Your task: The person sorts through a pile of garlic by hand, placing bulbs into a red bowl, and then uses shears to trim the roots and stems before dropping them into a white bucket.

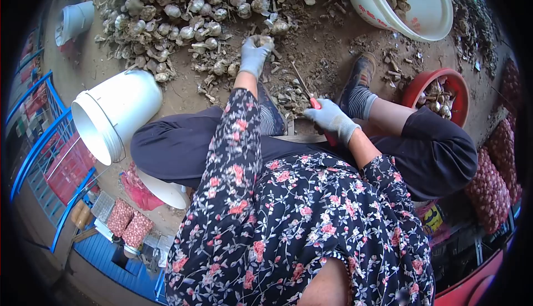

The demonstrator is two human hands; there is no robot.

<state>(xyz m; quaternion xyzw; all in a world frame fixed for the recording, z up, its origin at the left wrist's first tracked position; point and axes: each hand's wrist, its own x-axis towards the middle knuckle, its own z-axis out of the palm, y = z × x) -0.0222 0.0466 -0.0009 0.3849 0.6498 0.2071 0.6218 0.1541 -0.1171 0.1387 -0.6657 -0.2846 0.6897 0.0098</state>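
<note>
My left hand (pixel 254 56), in a pale grey glove, reaches to the near edge of a heap of garlic (pixel 189 20). Its fingers are closed around a garlic bulb (pixel 262 40), which they partly cover. Just beyond the fingertips lies another garlic bulb (pixel 280 26). My right hand (pixel 333 119), also gloved, is wrapped around a red-handled knife (pixel 315 103) over my lap. The narrow blade (pixel 301 79) points forward and left, over dirt and cut stems. The butt of the handle shows below the fist.
A white tub (pixel 363 6) holding garlic stands ahead on the right. A red basin (pixel 410 92) with bulbs sits beside my right shin. To the left lies a white bucket (pixel 125 98), tipped over. Stem scraps (pixel 291 98) litter the ground between my feet. Filled mesh sacks (pixel 488 189) stand at the right.
</note>
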